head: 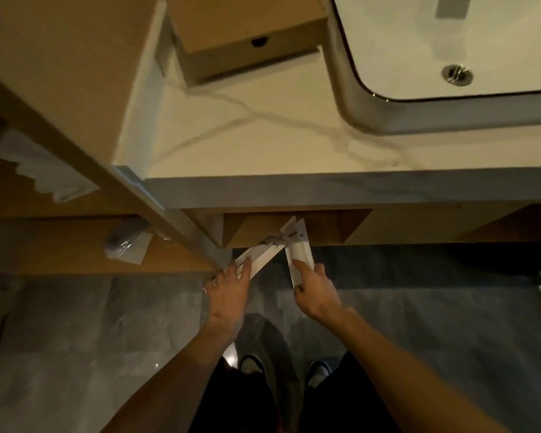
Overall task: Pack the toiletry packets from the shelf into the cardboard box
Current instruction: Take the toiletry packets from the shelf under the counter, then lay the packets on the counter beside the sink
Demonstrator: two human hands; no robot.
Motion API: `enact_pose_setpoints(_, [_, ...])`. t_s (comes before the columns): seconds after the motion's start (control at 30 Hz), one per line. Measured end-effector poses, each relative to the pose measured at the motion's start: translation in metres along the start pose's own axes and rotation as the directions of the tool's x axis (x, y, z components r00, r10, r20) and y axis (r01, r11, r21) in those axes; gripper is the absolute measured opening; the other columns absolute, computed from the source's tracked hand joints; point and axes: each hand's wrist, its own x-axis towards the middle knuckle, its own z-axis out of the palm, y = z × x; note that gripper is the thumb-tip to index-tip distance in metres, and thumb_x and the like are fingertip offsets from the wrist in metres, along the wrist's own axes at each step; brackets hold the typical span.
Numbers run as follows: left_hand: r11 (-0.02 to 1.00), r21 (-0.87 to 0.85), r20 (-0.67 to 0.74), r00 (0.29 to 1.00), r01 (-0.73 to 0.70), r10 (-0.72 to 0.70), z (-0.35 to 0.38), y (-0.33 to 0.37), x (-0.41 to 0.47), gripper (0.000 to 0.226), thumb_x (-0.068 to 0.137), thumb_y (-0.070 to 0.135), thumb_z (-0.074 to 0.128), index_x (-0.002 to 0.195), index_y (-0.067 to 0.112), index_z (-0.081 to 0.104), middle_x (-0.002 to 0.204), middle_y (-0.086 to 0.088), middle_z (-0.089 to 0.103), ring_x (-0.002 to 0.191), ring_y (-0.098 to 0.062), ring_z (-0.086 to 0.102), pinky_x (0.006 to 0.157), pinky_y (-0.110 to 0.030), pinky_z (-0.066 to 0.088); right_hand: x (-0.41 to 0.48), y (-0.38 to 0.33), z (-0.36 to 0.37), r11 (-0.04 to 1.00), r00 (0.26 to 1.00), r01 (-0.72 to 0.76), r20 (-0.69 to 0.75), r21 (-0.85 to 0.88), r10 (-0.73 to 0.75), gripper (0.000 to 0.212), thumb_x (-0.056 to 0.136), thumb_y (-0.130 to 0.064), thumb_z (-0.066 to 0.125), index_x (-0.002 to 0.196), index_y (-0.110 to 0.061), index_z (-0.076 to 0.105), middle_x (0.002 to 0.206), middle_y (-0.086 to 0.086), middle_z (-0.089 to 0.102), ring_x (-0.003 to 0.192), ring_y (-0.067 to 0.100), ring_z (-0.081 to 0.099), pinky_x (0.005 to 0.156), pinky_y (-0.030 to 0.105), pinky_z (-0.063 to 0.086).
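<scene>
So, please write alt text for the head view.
Both hands, left and right, each hold a white toiletry packet in front of a wooden shelf below a marble counter; a cardboard box sits beside the sink.

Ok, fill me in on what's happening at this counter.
A person stands at a marble counter beside a sink, looking straight down. Each hand holds a long white packet below the counter edge: the left hand grips one packet, the right hand another, their far ends crossing. A closed cardboard box sits on the counter, so neither is packed yet. More white packets lie on the wooden shelf at left.
</scene>
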Motion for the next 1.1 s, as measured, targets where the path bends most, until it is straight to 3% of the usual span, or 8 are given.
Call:
enact_pose_setpoints(0.33, [0.997,-0.044,0.018,0.998,0.060,-0.059,-0.117,-0.009,-0.111,0.083,0.089,0.017,0.059,0.148,0.023,0.001,0.147,-0.014,0.028,0.131,-0.036,0.037,0.106,-0.057,0.033,-0.117,-0.060,-0.077,0.996,0.993,0.081,0.083,-0.025,-0.078,0.059,0.093,-0.022,0.054,0.145,-0.027,0.027,0.136,0.014,0.034,0.112,0.032,0.055,0.095,0.040,0.051])
enact_pose_setpoints(0.6, [0.987,-0.105,-0.020,0.992,0.119,-0.122,-0.171,-0.007,-0.170,0.082,0.090,0.015,0.059,0.148,0.024,0.002,0.149,-0.011,0.029,0.133,-0.033,0.036,0.107,-0.059,0.030,-0.181,-0.075,-0.127,0.985,0.981,0.172,0.097,-0.005,-0.171,0.054,0.096,-0.021,0.050,0.144,-0.025,0.027,0.135,0.013,0.033,0.112,0.031,0.055,0.094,0.037,0.052])
enact_pose_setpoints(0.83, [0.990,-0.111,-0.144,0.985,0.085,-0.101,-0.212,-0.004,-0.184,0.084,0.088,0.014,0.061,0.149,0.024,0.003,0.150,-0.009,0.026,0.133,-0.028,0.035,0.104,-0.050,0.038,-0.202,-0.083,-0.152,0.973,0.973,0.226,0.026,0.048,-0.228,0.054,0.096,-0.024,0.050,0.145,-0.026,0.027,0.134,0.010,0.035,0.109,0.027,0.056,0.091,0.034,0.054])
enact_pose_setpoints(1.0, [0.991,-0.116,-0.283,0.955,0.061,-0.092,-0.236,0.004,-0.165,0.083,0.082,0.010,0.066,0.146,0.023,0.015,0.141,-0.012,0.043,0.124,-0.032,0.047,0.094,-0.057,0.044,-0.193,-0.095,-0.176,0.965,0.964,0.260,-0.067,0.027,-0.258,0.054,0.095,-0.025,0.052,0.144,-0.027,0.028,0.134,0.010,0.037,0.112,0.028,0.056,0.093,0.036,0.053])
enact_pose_setpoints(1.1, [0.993,-0.096,-0.245,0.966,0.067,-0.089,-0.249,0.012,-0.158,0.085,0.086,0.010,0.061,0.149,0.023,0.004,0.150,-0.010,0.027,0.136,-0.030,0.030,0.107,-0.056,0.031,-0.185,-0.101,-0.192,0.964,0.962,0.264,-0.084,0.035,-0.260,0.054,0.096,-0.024,0.051,0.145,-0.026,0.028,0.133,0.012,0.037,0.111,0.030,0.056,0.093,0.039,0.052])
